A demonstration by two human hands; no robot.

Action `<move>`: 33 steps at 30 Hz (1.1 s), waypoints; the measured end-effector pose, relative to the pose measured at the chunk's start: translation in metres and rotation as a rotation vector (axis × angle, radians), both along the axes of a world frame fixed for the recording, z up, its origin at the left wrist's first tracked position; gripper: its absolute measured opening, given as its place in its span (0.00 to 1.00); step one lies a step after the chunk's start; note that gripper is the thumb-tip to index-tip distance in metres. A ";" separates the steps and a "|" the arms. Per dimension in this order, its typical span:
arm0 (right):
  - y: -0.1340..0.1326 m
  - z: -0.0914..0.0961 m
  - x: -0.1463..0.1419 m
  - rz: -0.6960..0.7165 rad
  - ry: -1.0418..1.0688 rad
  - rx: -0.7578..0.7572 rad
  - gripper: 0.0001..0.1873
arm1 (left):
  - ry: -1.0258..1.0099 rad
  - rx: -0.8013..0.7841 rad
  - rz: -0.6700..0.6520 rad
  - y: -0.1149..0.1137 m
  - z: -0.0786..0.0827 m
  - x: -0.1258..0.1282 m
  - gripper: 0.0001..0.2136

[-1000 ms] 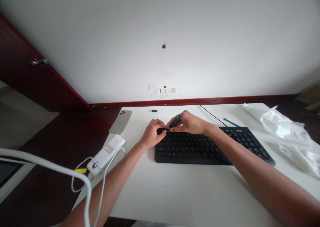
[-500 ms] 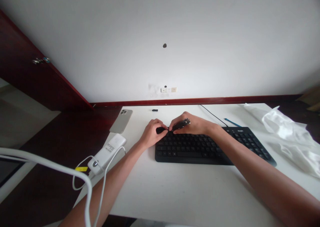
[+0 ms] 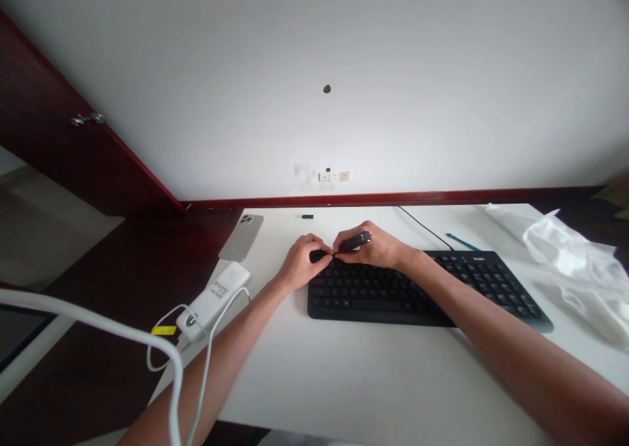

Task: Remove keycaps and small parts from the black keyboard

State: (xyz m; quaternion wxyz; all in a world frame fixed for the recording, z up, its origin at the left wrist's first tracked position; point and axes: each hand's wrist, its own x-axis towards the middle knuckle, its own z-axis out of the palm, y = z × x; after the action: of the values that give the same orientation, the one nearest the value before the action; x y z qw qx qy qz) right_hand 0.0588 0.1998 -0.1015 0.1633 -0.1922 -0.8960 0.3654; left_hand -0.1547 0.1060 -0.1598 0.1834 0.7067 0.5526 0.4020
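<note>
Both hands are raised at the centre of the white bench (image 3: 275, 380), above the rear edge of the black keyboard (image 3: 422, 304). The left hand (image 3: 299, 266) has its fingers (image 3: 319, 249) closed on a small black piece (image 3: 318, 256); its exact form is hidden by the grip. The right hand (image 3: 371, 249) has its fingers (image 3: 354, 250) clamped on a dark slim cylinder (image 3: 360, 240) with a metallic end, which angles up and to the right. The two hands meet at the fingertips, directly above the keyboard's top row. A short black item (image 3: 307, 216) lies near the bench's rear edge, beyond the hands. A black cable (image 3: 422, 224) runs from that edge toward the keyboard, and a blue pen (image 3: 462, 241) lies just behind the keyboard. To the left, a smartphone (image 3: 240, 237) sits at the bench's left edge, and a white power bank (image 3: 213, 310) lies near that edge with a white cable (image 3: 209, 367) looping over it. A crumpled white plastic sheet (image 3: 572, 269) occupies the right end of the bench. A wide strip of white bench surface separates the keyboard's front edge from the bench's front edge, and both forearms cross it.
</note>
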 end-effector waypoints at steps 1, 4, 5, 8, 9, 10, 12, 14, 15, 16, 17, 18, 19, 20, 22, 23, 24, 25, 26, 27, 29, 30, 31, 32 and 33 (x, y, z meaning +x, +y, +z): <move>0.000 -0.002 0.000 -0.002 0.014 -0.011 0.09 | 0.001 0.002 0.002 0.000 0.000 0.000 0.04; 0.002 -0.004 0.000 0.018 0.023 -0.029 0.08 | 0.008 0.008 0.001 0.000 -0.001 0.000 0.04; 0.002 -0.004 0.001 0.036 0.016 -0.026 0.08 | 0.013 0.009 0.000 0.000 -0.002 -0.001 0.05; 0.003 0.001 0.002 0.119 -0.020 0.006 0.07 | 0.026 0.012 -0.001 0.001 -0.003 -0.001 0.06; 0.003 0.003 0.002 0.148 -0.027 0.027 0.07 | 0.027 0.012 -0.002 0.001 -0.004 -0.002 0.06; 0.002 0.005 0.002 0.174 -0.030 0.049 0.07 | 0.027 0.012 -0.005 0.001 -0.004 -0.002 0.05; 0.001 0.008 0.002 0.210 -0.029 0.090 0.07 | 0.025 0.014 -0.009 0.002 -0.005 -0.002 0.06; -0.001 0.010 0.002 0.224 -0.031 0.102 0.08 | 0.022 0.018 -0.009 0.002 -0.005 -0.002 0.06; -0.001 0.011 0.002 0.224 -0.035 0.095 0.07 | 0.022 0.020 -0.008 0.001 -0.005 -0.002 0.06; -0.001 0.010 0.002 0.218 -0.043 0.082 0.07 | 0.022 0.021 -0.008 0.001 -0.005 -0.002 0.06; -0.001 0.010 0.002 0.204 -0.050 0.066 0.07 | 0.023 0.021 -0.008 0.001 -0.005 -0.002 0.05; 0.000 0.008 0.002 0.183 -0.056 0.052 0.07 | 0.024 0.020 -0.008 0.001 -0.005 -0.002 0.05; 0.000 0.006 0.002 0.155 -0.058 0.041 0.07 | 0.024 0.020 -0.010 0.001 -0.005 -0.002 0.05; 0.001 0.004 0.002 0.124 -0.058 0.033 0.07 | 0.022 0.020 -0.011 0.001 -0.005 -0.002 0.05; 0.001 -0.001 0.002 0.068 -0.050 0.026 0.08 | 0.016 0.020 -0.015 0.001 -0.006 -0.002 0.05; 0.001 -0.003 0.001 0.052 -0.044 0.026 0.09 | 0.013 0.020 -0.016 0.001 -0.006 -0.002 0.05; 0.001 -0.004 0.001 0.044 -0.040 0.028 0.10 | 0.012 0.021 -0.017 0.002 -0.007 -0.002 0.05; 0.000 -0.005 0.000 0.043 -0.036 0.035 0.10 | 0.013 0.023 -0.018 0.002 -0.007 -0.002 0.05; 0.000 -0.006 0.000 0.045 -0.033 0.045 0.10 | 0.015 0.025 -0.018 0.002 -0.007 -0.003 0.05; -0.001 -0.006 -0.001 0.050 -0.028 0.053 0.10 | 0.018 0.026 -0.018 0.002 -0.008 -0.003 0.06; -0.001 -0.004 0.000 0.070 -0.030 0.043 0.09 | 0.022 0.024 -0.015 0.002 -0.008 -0.003 0.06; -0.001 -0.003 0.000 0.086 -0.036 0.024 0.09 | 0.023 0.022 -0.015 0.002 -0.008 -0.003 0.06; 0.000 -0.001 0.001 0.103 -0.044 0.000 0.09 | 0.024 0.020 -0.015 0.002 -0.008 -0.003 0.06; 0.000 0.001 0.002 0.119 -0.054 -0.022 0.08 | 0.027 0.020 -0.017 0.002 -0.007 -0.003 0.06; 0.001 0.003 0.003 0.131 -0.065 -0.036 0.08 | 0.031 0.019 -0.019 0.002 -0.007 -0.003 0.07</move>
State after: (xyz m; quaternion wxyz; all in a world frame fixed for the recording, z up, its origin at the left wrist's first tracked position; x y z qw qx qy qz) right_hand 0.0616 0.2009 -0.0985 0.1061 -0.1479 -0.9048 0.3849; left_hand -0.1581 0.1078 -0.1669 0.1717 0.7197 0.5449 0.3944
